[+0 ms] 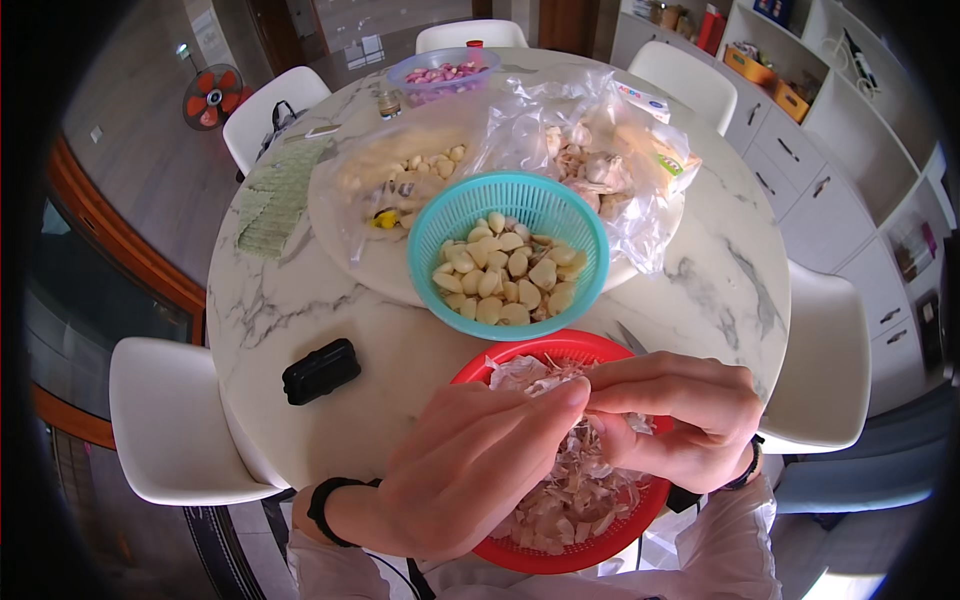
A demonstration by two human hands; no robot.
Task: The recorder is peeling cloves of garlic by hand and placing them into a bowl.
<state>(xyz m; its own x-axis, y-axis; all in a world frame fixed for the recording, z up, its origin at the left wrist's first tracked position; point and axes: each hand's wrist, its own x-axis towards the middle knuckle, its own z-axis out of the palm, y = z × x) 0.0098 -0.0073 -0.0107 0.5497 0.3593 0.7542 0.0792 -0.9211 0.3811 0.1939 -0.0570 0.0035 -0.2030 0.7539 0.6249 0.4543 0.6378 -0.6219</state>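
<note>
lower centre: left hand [478, 462] and right hand [685, 405] meet, any pinch hidden, where the round red plastic basket [567, 562] can catch pale papery skins [565, 508].

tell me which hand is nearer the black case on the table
Left. The left hand is to the right of the black case, over the left side of the red basket; the right hand is farther right, over its other side.

Behind my turquoise basket [445, 225], to its right, I can see a white box [656, 105] with small coloured letters [634, 91]; nearer to this basket, one pale orange package [640, 140] carries a small green label [668, 163].
</note>
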